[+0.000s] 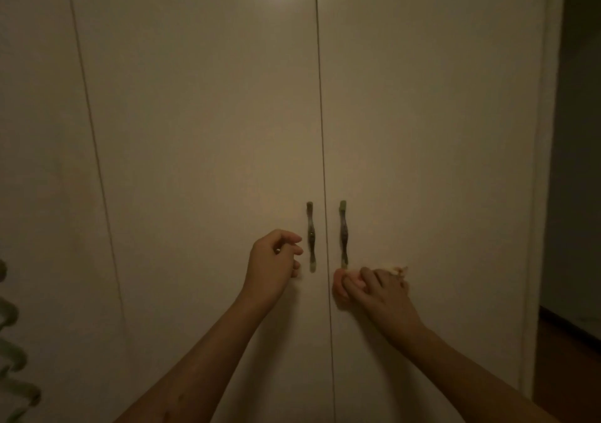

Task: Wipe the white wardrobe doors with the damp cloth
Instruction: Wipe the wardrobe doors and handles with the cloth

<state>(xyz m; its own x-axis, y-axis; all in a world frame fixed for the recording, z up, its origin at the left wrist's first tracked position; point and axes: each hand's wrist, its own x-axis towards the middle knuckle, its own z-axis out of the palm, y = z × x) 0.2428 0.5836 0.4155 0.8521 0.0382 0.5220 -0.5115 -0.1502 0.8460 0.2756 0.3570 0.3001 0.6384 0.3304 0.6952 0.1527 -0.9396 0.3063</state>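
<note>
Two tall white wardrobe doors fill the view, the left door and the right door, both closed, with a thin seam between them. Each carries a dark metal handle, the left handle and the right handle. My right hand presses a pinkish damp cloth flat against the right door just below its handle. My left hand hovers beside the left handle with its fingers loosely curled, and I see nothing in it.
Another white panel stands further left. A wavy greenish object shows at the left edge. On the right, the wardrobe's side trim borders a dark passage with wooden floor.
</note>
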